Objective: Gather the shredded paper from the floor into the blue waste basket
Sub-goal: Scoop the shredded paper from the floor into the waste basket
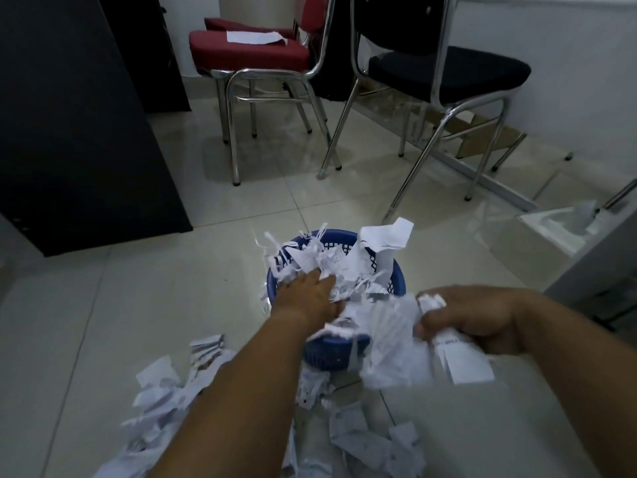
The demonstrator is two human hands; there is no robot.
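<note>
The blue waste basket (pixel 331 357) stands on the tiled floor in the middle, heaped with white shredded paper (pixel 331 263) that spills over its rim. My left hand (pixel 310 298) lies palm down on the heap at the basket's left side; its fingers are buried in the strips. My right hand (pixel 472 319) hovers at the basket's right edge, clenched on a bunch of paper strips (pixel 396 343) that hangs blurred over the near rim. More shredded paper (pixel 162 401) lies scattered on the floor near me, left and right of my left forearm.
A red chrome-legged chair (pixel 248 53) with a sheet of paper on its seat stands at the back. A black chair (pixel 448 70) is to its right. A dark cabinet (pixel 69 132) fills the left side. A white surface (pixel 551 229) sits at the right.
</note>
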